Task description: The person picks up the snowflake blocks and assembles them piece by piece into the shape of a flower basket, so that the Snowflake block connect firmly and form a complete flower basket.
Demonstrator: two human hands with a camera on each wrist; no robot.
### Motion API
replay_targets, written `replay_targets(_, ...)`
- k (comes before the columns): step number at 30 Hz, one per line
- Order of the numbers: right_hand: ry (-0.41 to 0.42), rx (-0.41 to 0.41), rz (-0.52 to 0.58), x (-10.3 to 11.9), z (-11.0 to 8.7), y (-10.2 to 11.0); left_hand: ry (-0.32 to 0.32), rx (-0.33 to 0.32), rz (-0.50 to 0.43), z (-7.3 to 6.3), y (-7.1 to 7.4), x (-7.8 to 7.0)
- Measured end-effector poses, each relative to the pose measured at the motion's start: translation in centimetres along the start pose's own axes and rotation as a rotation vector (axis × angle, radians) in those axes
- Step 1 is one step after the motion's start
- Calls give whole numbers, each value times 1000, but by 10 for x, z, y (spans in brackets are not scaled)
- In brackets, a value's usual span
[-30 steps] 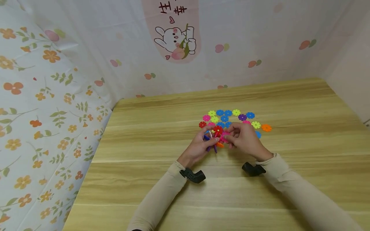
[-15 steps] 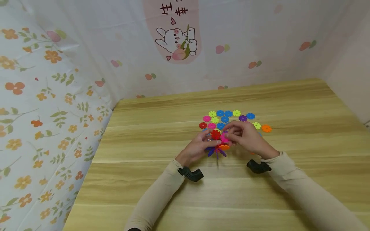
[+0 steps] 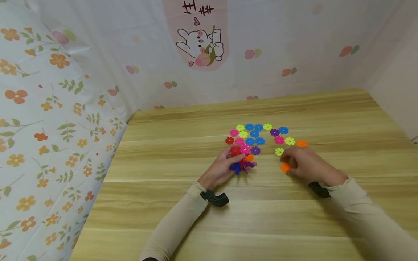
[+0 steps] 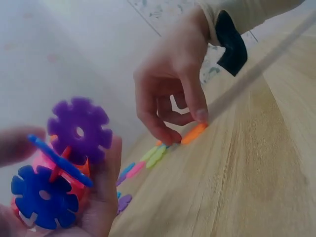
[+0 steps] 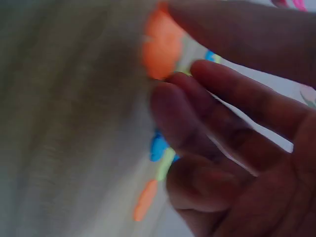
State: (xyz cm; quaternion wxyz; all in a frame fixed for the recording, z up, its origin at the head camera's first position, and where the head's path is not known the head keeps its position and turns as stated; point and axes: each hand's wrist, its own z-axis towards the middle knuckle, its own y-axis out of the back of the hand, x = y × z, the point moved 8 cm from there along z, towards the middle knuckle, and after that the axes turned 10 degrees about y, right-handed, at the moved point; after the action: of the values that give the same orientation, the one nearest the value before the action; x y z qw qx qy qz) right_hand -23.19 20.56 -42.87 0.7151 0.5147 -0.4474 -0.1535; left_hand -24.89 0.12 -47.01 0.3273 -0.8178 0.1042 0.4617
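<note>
My left hand (image 3: 218, 169) holds a cluster of interlocked snowflake discs, with the thumb across it. Red (image 3: 234, 151), pink, orange, blue and purple discs show in the cluster. Up close in the left wrist view, a purple disc (image 4: 81, 129) and a dark blue disc (image 4: 45, 197) stick out from it at angles. My right hand (image 3: 308, 165) is down at the table to the right, thumb and fingertips at opposite edges of a loose orange snowflake disc (image 3: 285, 168). That disc (image 5: 163, 47) looks blurred in the right wrist view.
Loose snowflake discs lie flat beyond my hands: several blue ones (image 3: 254, 134), a purple one (image 3: 274, 132), a pink one (image 3: 279, 140) and yellow-green ones (image 3: 289, 141). Another orange disc (image 3: 302, 144) lies beside my right hand. A patterned cloth (image 3: 137, 54) hangs behind the wooden table (image 3: 156, 145).
My right hand has let go of the pink disc at the cluster and moved right, down to the orange disc. The left hand has kept the cluster and turned it slightly.
</note>
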Motion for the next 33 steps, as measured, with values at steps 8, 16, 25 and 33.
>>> replay_targets(8, 25, -35, -18, -1, -3, -7, -27, 57, -9, 1, -8, -2)
replay_targets(16, 55, -89, 117, 9, 5, -2, -40, 75, 20, 0, -9, -1)
replay_targets(25, -60, -235, 594, 27, 27, 4, -56, 98, 51, 3, -14, 0)
replay_targets(33, -25, -329, 577, 39, 35, 5, 7, -1, 52, 4, -11, 1)
